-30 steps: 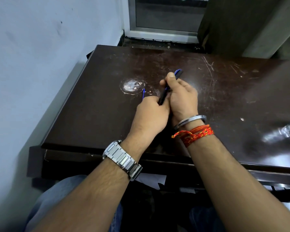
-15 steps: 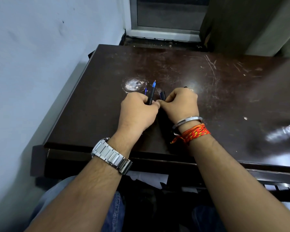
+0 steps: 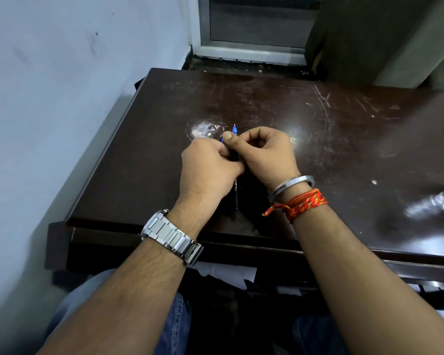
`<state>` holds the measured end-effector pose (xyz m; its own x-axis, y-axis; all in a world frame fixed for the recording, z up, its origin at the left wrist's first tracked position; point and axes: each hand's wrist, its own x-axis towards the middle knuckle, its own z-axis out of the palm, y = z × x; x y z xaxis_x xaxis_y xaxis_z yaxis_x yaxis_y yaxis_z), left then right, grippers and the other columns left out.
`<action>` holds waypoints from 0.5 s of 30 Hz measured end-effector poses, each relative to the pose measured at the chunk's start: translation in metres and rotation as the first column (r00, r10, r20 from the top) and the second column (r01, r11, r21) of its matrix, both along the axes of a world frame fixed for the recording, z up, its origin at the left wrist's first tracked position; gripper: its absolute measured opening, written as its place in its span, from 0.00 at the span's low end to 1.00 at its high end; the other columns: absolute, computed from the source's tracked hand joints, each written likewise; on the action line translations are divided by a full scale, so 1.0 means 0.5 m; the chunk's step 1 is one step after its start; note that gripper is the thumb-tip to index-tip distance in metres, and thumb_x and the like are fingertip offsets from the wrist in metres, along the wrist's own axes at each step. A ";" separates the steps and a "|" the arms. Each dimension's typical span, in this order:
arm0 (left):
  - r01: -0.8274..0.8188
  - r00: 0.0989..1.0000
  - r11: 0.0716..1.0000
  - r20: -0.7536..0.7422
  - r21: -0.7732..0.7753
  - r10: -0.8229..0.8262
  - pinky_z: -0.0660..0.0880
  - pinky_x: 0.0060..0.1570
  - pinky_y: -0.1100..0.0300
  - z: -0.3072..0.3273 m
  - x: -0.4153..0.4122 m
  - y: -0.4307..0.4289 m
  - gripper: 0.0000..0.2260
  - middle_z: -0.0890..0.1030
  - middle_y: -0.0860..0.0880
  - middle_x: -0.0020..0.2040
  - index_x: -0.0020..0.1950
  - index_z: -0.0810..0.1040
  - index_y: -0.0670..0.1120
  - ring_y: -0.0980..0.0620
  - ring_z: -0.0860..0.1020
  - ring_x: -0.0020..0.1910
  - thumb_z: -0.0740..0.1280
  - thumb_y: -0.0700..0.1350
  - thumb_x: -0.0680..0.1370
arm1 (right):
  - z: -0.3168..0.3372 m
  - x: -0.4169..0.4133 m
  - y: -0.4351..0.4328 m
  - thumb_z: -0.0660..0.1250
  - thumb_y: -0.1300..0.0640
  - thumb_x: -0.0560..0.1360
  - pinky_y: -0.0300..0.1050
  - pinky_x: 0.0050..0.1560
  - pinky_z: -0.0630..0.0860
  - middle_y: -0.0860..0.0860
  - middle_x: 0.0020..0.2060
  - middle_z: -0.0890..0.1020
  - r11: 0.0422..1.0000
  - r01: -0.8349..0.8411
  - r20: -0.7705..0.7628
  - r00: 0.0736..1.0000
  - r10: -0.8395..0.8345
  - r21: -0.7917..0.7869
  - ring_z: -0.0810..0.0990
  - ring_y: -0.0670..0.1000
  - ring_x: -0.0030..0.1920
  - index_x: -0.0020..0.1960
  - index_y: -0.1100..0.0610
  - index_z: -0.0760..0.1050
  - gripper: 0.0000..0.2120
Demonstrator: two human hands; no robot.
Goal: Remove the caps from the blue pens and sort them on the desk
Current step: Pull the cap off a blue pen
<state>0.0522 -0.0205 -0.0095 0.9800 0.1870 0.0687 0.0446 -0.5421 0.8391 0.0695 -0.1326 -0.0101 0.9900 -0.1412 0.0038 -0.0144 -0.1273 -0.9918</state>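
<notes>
Blue pen (image 3: 235, 193) in left hand (image 3: 208, 170); right hand (image 3: 267, 156) fingers (image 3: 250, 133) pinch it

Silver watch (image 3: 172, 239), steel bangle (image 3: 292, 184), red-orange thread (image 3: 303, 202), blue jeans (image 3: 177, 319)

Left hand (image 3: 208, 170) and right hand (image 3: 267, 155) touch, both gripping a slim dark plastic pen (image 3: 235, 194), its blue tip beyond the knuckles.

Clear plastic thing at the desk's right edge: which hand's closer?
Right. The right hand is well left of the clear plastic thing; the left hand is even further left, against the right hand, both gripping the pens.
</notes>
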 end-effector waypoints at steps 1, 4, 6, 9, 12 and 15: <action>-0.007 1.000 1.000 0.007 -0.011 0.007 0.77 0.25 0.59 0.005 -0.002 -0.001 0.08 0.81 0.47 0.25 0.31 0.81 0.42 0.51 0.81 0.26 0.76 0.42 0.66 | 0.001 0.001 0.000 0.78 0.52 0.69 0.37 0.27 0.71 0.53 0.29 0.80 0.999 -0.004 0.004 1.000 0.004 0.039 0.75 0.45 0.27 0.35 0.56 0.76 0.13; -0.019 0.999 1.000 0.038 -0.009 0.019 0.77 0.26 0.54 0.011 -0.004 -0.005 0.08 0.82 0.46 0.26 0.31 0.81 0.42 0.47 0.82 0.28 0.78 0.43 0.64 | 0.001 0.005 0.001 0.76 0.54 0.71 0.39 0.27 0.70 0.54 0.28 0.78 0.992 -0.008 -0.007 1.000 0.008 0.126 0.74 0.49 0.29 0.32 0.55 0.75 0.14; 0.005 0.999 0.999 0.031 -0.037 -0.004 0.80 0.27 0.52 0.011 -0.002 -0.005 0.07 0.82 0.46 0.27 0.32 0.82 0.42 0.44 0.83 0.28 0.77 0.44 0.66 | -0.001 0.007 0.001 0.75 0.55 0.72 0.39 0.29 0.71 0.53 0.27 0.79 0.990 -0.018 -0.011 1.000 0.020 0.141 0.74 0.49 0.28 0.31 0.56 0.76 0.14; 0.026 0.999 0.995 0.022 -0.097 -0.024 0.83 0.32 0.46 0.008 0.001 -0.003 0.04 0.82 0.46 0.27 0.34 0.83 0.49 0.44 0.84 0.29 0.77 0.46 0.67 | -0.006 0.011 -0.004 0.73 0.55 0.74 0.37 0.27 0.72 0.48 0.24 0.80 0.985 -0.047 -0.017 0.999 0.051 0.167 0.76 0.44 0.24 0.33 0.58 0.78 0.13; 0.032 0.999 0.994 0.030 -0.101 -0.029 0.83 0.32 0.44 0.008 0.003 -0.003 0.05 0.82 0.45 0.27 0.34 0.83 0.49 0.43 0.84 0.30 0.76 0.47 0.67 | -0.010 0.011 -0.004 0.71 0.55 0.75 0.34 0.25 0.71 0.46 0.23 0.79 0.983 -0.060 -0.024 0.998 0.065 0.176 0.75 0.42 0.22 0.33 0.57 0.78 0.13; 0.040 0.999 0.990 0.006 -0.132 -0.039 0.83 0.34 0.43 0.006 0.009 0.001 0.10 0.82 0.41 0.30 0.33 0.83 0.43 0.38 0.84 0.32 0.77 0.49 0.67 | -0.013 0.016 -0.006 0.70 0.54 0.76 0.41 0.30 0.72 0.52 0.26 0.79 0.990 -0.014 -0.036 0.999 0.019 0.140 0.74 0.48 0.26 0.32 0.55 0.79 0.15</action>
